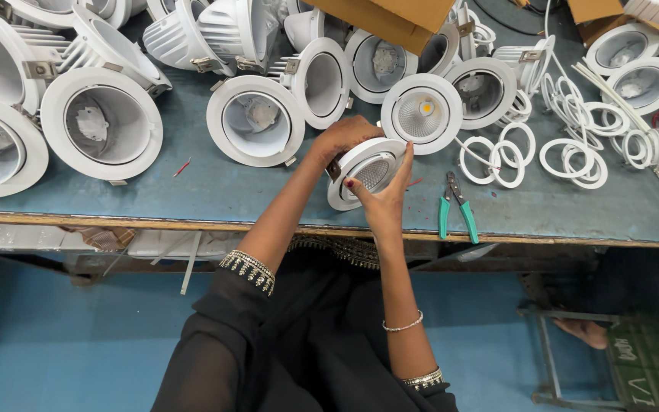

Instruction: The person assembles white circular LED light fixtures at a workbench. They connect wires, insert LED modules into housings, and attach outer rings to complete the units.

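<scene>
Both my hands hold one round white downlight housing just above the blue worktop, tilted toward me with its ribbed reflector showing. My left hand grips its upper left rim and metal spring clip. My right hand cups the lower right edge, thumb on the front ring. A finished white downlight with a yellow light chip lies face up just beyond the held one.
Several empty white downlight housings crowd the back and left of the worktop. Loose white rings lie at the right. Green-handled pliers rest beside my right hand. A cardboard box overhangs the back.
</scene>
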Demonstrator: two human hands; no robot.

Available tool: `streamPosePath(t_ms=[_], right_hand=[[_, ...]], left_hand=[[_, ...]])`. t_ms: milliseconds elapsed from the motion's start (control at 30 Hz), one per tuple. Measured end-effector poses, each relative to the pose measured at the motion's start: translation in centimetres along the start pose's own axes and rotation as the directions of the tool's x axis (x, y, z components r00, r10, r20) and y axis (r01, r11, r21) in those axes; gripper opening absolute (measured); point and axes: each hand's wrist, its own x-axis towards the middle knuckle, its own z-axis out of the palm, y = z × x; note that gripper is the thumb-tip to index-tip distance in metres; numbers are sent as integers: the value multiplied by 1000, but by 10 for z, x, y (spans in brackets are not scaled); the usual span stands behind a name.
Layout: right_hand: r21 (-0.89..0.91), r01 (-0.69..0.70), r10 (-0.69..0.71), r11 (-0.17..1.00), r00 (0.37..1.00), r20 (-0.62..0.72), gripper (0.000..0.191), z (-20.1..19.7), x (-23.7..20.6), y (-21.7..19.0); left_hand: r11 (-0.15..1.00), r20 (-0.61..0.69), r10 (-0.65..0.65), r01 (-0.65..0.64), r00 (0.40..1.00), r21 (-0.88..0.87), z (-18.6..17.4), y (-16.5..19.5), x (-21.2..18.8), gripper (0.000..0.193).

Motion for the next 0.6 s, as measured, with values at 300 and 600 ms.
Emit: streamPosePath(t_ms=[300,600], right_hand=[[-90,74,-79,993,996,-51,139,2,3,19],[-223,135,-136,965,991,12,140,-5,-12,15]], left_hand=[[978,8,189,-187,982,-97,-7,1,-1,31],[910,-136,349,-369,927,-186,-4,-12,-31,26]])
